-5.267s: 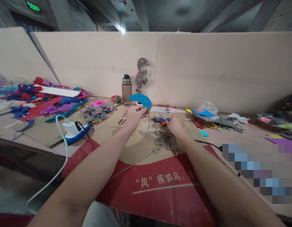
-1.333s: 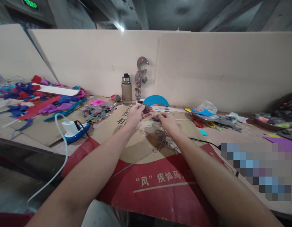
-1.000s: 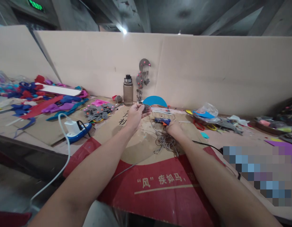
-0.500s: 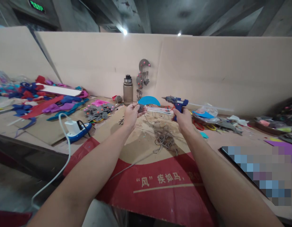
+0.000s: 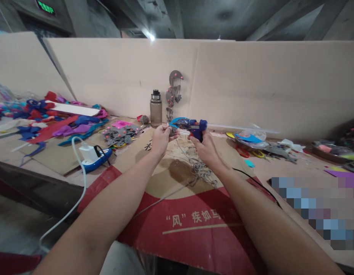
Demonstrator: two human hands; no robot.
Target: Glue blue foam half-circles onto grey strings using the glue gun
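- While the left hand (image 5: 161, 141) pinches a small grey piece (image 5: 173, 132) between thumb and fingers, the right hand (image 5: 207, 149) grips a glue gun (image 5: 196, 128) by its handle, with the fingers closed around it.
- Glue gun, appearance: dark blue body and handle, greyish front section, pale label on the side; a pale, translucent rod (image 5: 242, 129) extends from the rear.
- Glue gun, orientation: long axis nearly level, running across the view; nozzle end toward the left hand, rear end toward the person's right, handle downward.
- Glue gun, location: raised over the far part of a printed cardboard sheet (image 5: 165, 185) (tan and red, with lettering) on the counter (image 5: 282, 164).
- Grey piece, appearance: dark, flat and partly covered by the fingers; its long axis cannot be told.
- Blue curved piece (image 5: 173, 121): at the left fingertips and nozzle; whether the nozzle touches either piece cannot be told.
- Grey cord (image 5: 201, 170): tangled on the cardboard sheet below the right hand; one thin strand rises toward the left hand.
- Surroundings: bottle (image 5: 156, 110) upright beyond the left hand; grey hanging ornament (image 5: 176, 78) with pink dots against the panel (image 5: 236, 80); grey pieces with pink dots (image 5: 121, 135) heaped to the left.
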